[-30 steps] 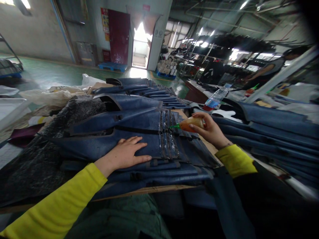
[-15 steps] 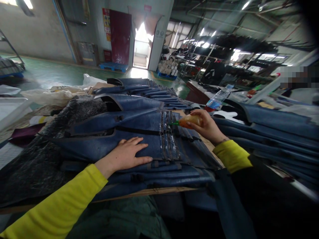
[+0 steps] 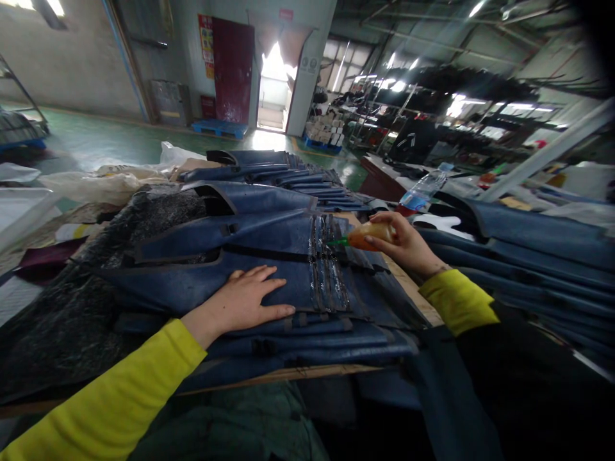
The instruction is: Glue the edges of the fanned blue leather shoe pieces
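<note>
My right hand (image 3: 408,246) is grasping the bottle (image 3: 368,235), fingers and thumb curling around its body; the bottle is leaning nearly sideways over the right part of the blue sheet (image 3: 269,237), its green tip (image 3: 339,242) pointing left by the glossy strips (image 3: 327,278); whether the tip is touching the sheet, I cannot tell. My left hand (image 3: 245,301) is clenching nothing; its fingers are spreading loosely over the sheet's near edge, palm down, thumb pointing right.

The bottle is looking light and soft-walled to me, likely yielding to a squeeze and perhaps turning slippery if wet; its wide body is seeming the best place for holding, well behind the narrow tip. The sheet is looking limp and smooth, probably sliding if unpressed; flat fingers on a dry part are suiting it better than a pinch.

My right forearm is reaching in from the sheet's right, wrist bending slightly; my left is slanting up from its near left, elbow low.
</note>
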The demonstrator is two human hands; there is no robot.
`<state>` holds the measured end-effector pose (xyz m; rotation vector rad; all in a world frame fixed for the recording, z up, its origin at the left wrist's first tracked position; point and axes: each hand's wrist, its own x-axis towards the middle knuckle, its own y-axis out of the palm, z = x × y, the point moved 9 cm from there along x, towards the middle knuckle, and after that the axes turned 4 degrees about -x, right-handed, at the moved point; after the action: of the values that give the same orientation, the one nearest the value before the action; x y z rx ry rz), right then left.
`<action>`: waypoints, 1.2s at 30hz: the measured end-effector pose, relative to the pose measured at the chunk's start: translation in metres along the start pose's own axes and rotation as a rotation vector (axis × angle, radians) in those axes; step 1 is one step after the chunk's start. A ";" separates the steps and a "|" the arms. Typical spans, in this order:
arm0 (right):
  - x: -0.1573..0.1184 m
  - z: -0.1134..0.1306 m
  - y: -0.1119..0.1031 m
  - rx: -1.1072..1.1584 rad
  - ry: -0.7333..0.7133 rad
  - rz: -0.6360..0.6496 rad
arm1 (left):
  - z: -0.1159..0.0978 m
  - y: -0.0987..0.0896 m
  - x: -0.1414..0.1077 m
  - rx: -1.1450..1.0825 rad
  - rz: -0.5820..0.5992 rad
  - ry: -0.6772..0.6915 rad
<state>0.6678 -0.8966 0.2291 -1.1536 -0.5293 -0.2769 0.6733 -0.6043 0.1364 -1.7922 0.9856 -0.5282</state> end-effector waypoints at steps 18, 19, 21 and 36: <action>0.036 -0.037 0.004 -0.015 0.115 -0.219 | -0.002 -0.001 0.001 -0.010 0.030 -0.004; 0.036 -0.038 0.003 -0.005 0.125 -0.227 | -0.002 -0.001 0.001 -0.010 0.031 -0.004; 0.035 -0.040 0.003 0.021 0.152 -0.229 | -0.002 -0.002 0.000 -0.010 0.028 -0.004; 0.016 -0.060 -0.018 0.188 0.447 -0.174 | -0.002 -0.001 0.001 -0.025 0.032 -0.004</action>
<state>0.6884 -0.9583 0.2338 -0.8299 -0.2520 -0.6057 0.6727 -0.6055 0.1381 -1.7965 1.0207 -0.4946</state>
